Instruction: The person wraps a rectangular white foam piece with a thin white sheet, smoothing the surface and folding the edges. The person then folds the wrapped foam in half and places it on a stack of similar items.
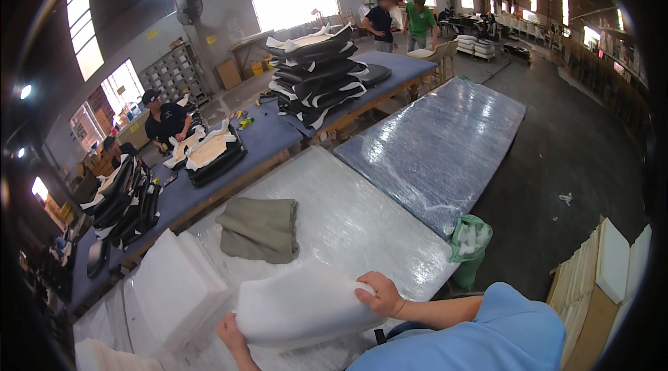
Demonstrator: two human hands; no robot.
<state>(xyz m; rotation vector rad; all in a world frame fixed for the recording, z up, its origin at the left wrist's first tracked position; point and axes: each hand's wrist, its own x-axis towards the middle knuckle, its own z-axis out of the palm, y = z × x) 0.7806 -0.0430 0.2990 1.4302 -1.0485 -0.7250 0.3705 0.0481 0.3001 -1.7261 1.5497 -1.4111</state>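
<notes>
Between my hands is a white padded sheet [306, 305], curved and held over the plastic-covered table [348, 232]. My left hand [232, 333] grips its left edge, fingers closed on it. At the right edge, my right hand [379, 294] pinches the same sheet, thumb on top. Beyond the sheet lies a folded olive-green cloth [259, 230]. To its left stands a stack of white foam sheets [174, 287], nearest my left hand.
A blue plastic-wrapped table [438, 148] adjoins at the far right. A green sack [470, 246] of white stuffing hangs by the corner. Black upholstered seats [313, 72] are piled on a long blue bench [264, 141], where a co-worker [167, 121] stands. Pale panels [591, 287] stand right.
</notes>
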